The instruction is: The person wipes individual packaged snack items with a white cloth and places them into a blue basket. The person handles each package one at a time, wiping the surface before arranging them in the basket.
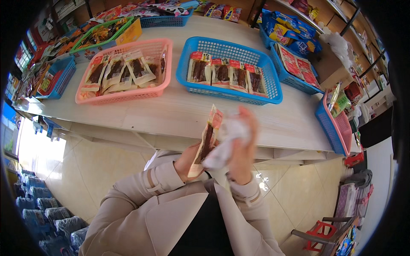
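Note:
My left hand (188, 160) grips a flat sealed snack packet (207, 140) with dark meat showing through its clear front, tilted on edge before my chest. A crumpled white cloth or tissue (224, 145) is in my right hand (244, 150), close beside the packet's face; both are motion-blurred, and contact cannot be made out. Beyond my hands, a blue plastic basket (229, 98) holds a row of similar packets (221, 73). To its left, a pink plastic basket (125, 98) contains several more packets (117, 68), loosely overlapped.
These baskets stand on a pale wooden table (153, 116). At the right are a blue basket of red packets (296, 64) and a pink-and-blue basket (336, 128). A green basket (102, 35) sits back left. Wrapped water bottles (48, 211) and a red stool (320, 235) are on the floor.

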A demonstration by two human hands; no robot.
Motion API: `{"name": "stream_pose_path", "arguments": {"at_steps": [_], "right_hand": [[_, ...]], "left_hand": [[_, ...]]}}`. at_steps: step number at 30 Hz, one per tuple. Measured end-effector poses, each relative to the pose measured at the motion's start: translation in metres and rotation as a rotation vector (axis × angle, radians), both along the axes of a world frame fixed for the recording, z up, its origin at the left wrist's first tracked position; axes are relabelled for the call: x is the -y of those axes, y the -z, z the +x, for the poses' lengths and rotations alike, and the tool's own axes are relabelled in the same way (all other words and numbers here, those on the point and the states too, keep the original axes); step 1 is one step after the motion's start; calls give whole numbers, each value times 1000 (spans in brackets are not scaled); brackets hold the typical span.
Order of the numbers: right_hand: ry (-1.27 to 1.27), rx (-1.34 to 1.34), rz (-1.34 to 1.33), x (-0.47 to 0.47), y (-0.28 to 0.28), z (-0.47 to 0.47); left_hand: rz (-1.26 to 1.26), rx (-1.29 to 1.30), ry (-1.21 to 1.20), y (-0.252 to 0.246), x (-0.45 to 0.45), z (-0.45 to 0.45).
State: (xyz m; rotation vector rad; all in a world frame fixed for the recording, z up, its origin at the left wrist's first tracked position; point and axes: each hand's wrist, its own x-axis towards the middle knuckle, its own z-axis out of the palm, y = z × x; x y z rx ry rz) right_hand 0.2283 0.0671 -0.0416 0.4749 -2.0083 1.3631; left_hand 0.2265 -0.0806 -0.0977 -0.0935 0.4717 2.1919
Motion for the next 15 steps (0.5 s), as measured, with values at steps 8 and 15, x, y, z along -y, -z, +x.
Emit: {"name": "stream_pose_path", "arguments": {"at_steps": [8, 15], "right_hand": [[-274, 57, 330, 46, 14, 18], [-395, 72, 132, 31, 19, 35]], "left_hand": [[-19, 48, -582, 2, -4, -1], [-531, -543, -721, -21, 6, -35]]}}
